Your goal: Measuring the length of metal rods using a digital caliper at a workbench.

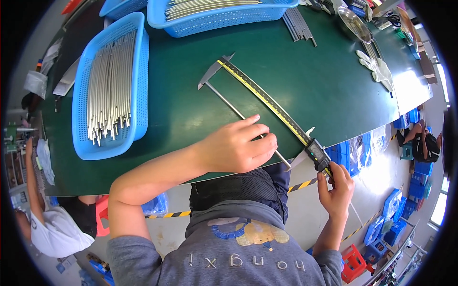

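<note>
Grasping the metal rod point(226, 101) mid-length in your left hand point(243, 145), you hold it between the spread jaws of the caliper point(265, 97) over the green table point(334, 86), your right hand point(338, 188) gripping its near end, presumably so both line up.

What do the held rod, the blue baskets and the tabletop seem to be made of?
Rod: metal, probably steel; smooth, grey, with a soft sheen.
Baskets: moulded plastic, by their even blue colour and perforated walls.
Tabletop: smooth, satin green, with blurred glare; perhaps rubber matting or laminate, I can't tell which.
</note>
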Available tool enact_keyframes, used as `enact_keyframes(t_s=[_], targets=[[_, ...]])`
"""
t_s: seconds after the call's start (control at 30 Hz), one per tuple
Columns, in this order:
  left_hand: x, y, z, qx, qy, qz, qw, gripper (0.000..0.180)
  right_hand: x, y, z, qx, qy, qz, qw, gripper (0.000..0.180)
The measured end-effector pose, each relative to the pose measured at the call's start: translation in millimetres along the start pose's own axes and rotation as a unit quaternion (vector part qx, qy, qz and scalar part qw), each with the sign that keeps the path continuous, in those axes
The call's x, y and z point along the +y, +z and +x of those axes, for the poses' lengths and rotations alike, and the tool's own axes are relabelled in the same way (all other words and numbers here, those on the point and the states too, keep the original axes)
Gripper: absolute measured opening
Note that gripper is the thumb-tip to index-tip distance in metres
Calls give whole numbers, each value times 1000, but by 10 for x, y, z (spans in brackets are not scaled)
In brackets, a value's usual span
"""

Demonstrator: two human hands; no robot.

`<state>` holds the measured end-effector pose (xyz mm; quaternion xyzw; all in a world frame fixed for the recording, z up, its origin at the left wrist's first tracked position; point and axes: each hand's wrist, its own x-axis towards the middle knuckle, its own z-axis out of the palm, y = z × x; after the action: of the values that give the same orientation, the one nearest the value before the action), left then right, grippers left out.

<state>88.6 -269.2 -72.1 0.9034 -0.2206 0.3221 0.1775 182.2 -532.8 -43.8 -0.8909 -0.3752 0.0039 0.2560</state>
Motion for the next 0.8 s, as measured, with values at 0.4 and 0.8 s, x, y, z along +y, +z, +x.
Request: enact_keyframes(t_s=[0.4, 0.8], targets=[[-20, 0, -8, 3, 11, 15, 1000, 11, 1, -10, 9, -3, 5, 0, 1000, 27], [4, -17, -8, 1, 0, 14, 1000, 11, 10, -8, 0, -6, 13, 5, 1000, 27]])
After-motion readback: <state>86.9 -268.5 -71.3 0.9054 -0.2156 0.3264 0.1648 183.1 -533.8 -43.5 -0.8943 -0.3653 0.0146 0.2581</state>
